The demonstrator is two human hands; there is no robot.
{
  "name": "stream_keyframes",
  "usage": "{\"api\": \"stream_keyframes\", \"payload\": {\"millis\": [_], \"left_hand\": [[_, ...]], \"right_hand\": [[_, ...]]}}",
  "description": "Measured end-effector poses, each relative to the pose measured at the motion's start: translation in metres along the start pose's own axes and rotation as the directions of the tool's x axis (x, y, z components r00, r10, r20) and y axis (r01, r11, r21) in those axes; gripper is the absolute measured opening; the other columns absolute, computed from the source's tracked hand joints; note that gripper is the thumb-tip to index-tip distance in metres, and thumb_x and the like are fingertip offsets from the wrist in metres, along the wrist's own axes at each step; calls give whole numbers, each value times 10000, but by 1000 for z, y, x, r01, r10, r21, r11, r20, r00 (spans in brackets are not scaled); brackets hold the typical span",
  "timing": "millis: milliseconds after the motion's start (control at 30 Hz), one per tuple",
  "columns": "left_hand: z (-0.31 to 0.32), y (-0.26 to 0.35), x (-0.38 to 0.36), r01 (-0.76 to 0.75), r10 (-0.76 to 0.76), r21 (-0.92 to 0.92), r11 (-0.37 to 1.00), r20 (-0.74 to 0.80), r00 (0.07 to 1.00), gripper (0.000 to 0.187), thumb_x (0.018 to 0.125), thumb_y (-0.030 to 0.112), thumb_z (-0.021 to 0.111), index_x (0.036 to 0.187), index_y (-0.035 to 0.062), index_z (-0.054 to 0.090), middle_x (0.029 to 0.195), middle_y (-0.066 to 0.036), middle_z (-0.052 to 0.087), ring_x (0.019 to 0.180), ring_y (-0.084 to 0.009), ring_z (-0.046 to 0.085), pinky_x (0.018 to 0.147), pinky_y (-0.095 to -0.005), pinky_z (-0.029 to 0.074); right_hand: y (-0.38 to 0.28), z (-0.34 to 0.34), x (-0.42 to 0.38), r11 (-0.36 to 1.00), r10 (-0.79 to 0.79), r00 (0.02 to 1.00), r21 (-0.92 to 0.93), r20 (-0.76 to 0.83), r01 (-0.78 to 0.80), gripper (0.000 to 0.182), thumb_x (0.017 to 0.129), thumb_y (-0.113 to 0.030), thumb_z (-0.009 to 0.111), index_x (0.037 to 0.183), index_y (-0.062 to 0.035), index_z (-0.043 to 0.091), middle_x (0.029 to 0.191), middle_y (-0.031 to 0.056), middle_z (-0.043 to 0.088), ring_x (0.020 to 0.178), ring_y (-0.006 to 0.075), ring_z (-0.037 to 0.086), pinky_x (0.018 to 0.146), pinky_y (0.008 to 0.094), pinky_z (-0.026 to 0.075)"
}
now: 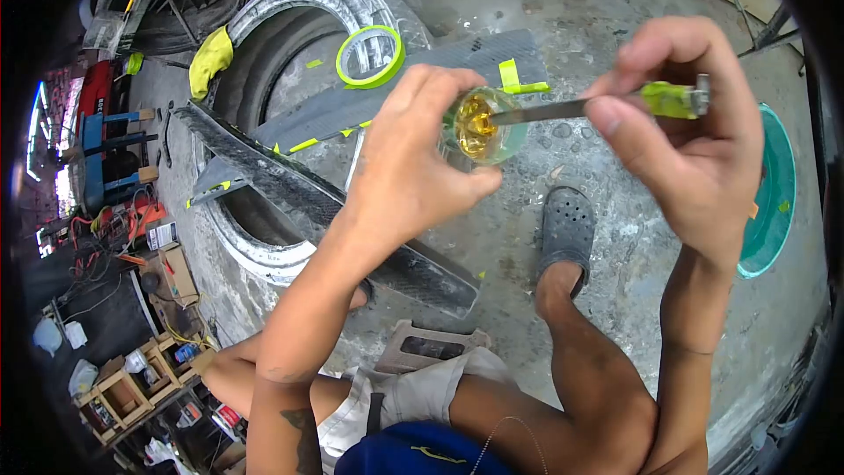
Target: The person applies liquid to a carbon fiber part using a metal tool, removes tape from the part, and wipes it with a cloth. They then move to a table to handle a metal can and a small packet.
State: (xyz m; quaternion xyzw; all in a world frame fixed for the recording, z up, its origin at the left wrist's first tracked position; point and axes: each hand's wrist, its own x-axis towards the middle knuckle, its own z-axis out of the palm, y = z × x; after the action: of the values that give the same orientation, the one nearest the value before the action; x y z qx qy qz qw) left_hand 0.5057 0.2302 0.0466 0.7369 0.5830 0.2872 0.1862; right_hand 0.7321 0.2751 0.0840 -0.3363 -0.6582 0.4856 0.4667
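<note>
My left hand [409, 158] is wrapped round a clear cup [508, 142], its open mouth tilted toward me. Amber liquid [475, 130] glistens inside the cup. Between the thumb and fingers of my right hand [690, 145] is a flat metal stirring blade [547, 111] with a yellow-green handle [665, 98]. The blade's far end reaches into the cup and meets the liquid. Fingers of the left hand hide part of the cup's side. Below the hands lies a long dark carbon-fibre-patterned panel [492, 57] with strips of yellow-green tape.
A roll of yellow-green tape [397, 69] rests on the panel. White-smeared rings [255, 262] and a long dark strip [440, 286] lie on the concrete floor. A teal basin [778, 211] stands at right. At lower left is a wooden rack [132, 400].
</note>
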Motion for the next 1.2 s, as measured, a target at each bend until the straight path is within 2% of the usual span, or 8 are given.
{"api": "stream_keyframes", "payload": {"millis": [67,200,367,433,567,700,900,1200], "left_hand": [[1,3,3,-3,3,10,1000,29,1000,546,604,83,761,1129,54,611,1093,-110,638,1016,-268,631,856,-356,520],[6,4,4,-48,48,72,996,13,999,571,596,78,761,1147,56,614,1102,-115,623,1045,-299,616,893,-376,507],[3,3,0,-56,57,57,997,-19,998,599,585,76,764,1166,61,620,1121,-124,612,1057,-322,605,920,-395,496],[1,1,-2,-37,38,66,997,-5,999,604,585,81,761,1172,64,620,1124,-127,610,1065,-324,602,923,-397,497],[-2,0,-4,-4,3,21,1000,16,1000,579,609,50,772,1163,50,604,1088,-138,580,1046,-354,571,907,-418,495],[-1,-4,-5,4,-5,37,999,29,1000,573,616,79,758,1166,47,603,1101,-145,596,1053,-351,586,913,-406,496],[4,-8,-8,19,-21,75,997,16,1000,557,625,101,750,1159,42,603,1081,-153,617,1041,-345,608,914,-388,497],[14,-13,-8,40,-45,120,992,34,998,532,646,141,756,1138,21,595,1024,-158,618,973,-346,624,865,-396,506]], "right_hand": [[16,1,5,974,-171,975,-122,140,189,269,829,48,720,1052,5,575,933,52,605,855,128,627,768,247,501],[31,8,10,883,-274,927,-315,257,348,204,821,45,726,975,1,600,934,43,618,827,126,610,741,262,491],[39,15,4,949,-198,950,-196,241,247,203,836,41,726,970,-5,581,947,40,604,870,122,600,765,260,488],[29,15,0,1000,-5,998,27,70,3,223,864,43,709,1006,-14,547,968,46,575,908,127,595,817,267,497],[26,10,0,993,-7,996,117,91,-3,239,883,50,689,1034,-25,520,974,54,546,922,140,589,874,288,504],[32,8,-2,978,94,993,178,75,-106,216,895,17,686,1027,-37,524,981,43,548,900,125,581,851,275,502],[67,0,-13,852,449,884,361,-130,-379,205,897,-49,692,1040,-59,545,905,57,662,791,133,659,752,267,550],[95,-37,-25,812,452,866,499,-213,-302,184,911,-3,634,1060,-47,537,970,115,694,853,190,687,816,328,560]]}}
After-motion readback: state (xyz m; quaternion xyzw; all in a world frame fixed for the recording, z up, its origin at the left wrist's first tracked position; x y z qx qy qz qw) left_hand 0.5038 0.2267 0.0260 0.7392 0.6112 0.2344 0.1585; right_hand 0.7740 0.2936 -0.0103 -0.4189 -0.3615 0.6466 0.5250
